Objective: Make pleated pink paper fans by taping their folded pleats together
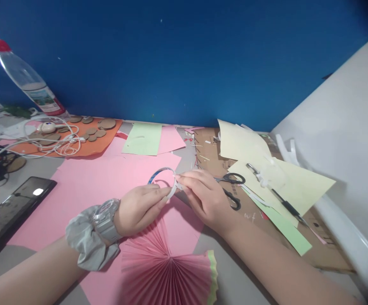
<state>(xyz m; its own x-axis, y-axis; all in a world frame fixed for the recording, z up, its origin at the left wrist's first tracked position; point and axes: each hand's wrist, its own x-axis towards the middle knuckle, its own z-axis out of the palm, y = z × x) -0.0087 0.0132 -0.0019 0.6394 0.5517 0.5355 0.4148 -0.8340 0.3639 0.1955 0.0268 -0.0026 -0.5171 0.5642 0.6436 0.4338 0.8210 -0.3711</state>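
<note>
A thin roll of tape [161,170], white with a blue printed inner face, is held up over pink paper. My left hand [142,207] grips its near edge between thumb and fingers. At the roll's right side, my right hand [204,195] pinches a short white end of the tape. Below both hands lies a pleated pink paper fan [168,275] with a yellow-green strip along its right edge. Black-handled scissors [235,178] rest just beyond my right hand, their blades partly hidden behind it.
Pink sheets [85,182] cover the middle. To the left are a phone [15,212], an orange sheet [98,144] with brown discs, white cables and a tilted-looking bottle [28,76]. Cardboard [250,228] on the right bears cream paper [308,182], a pen [287,205] and green strips. A blue wall stands behind.
</note>
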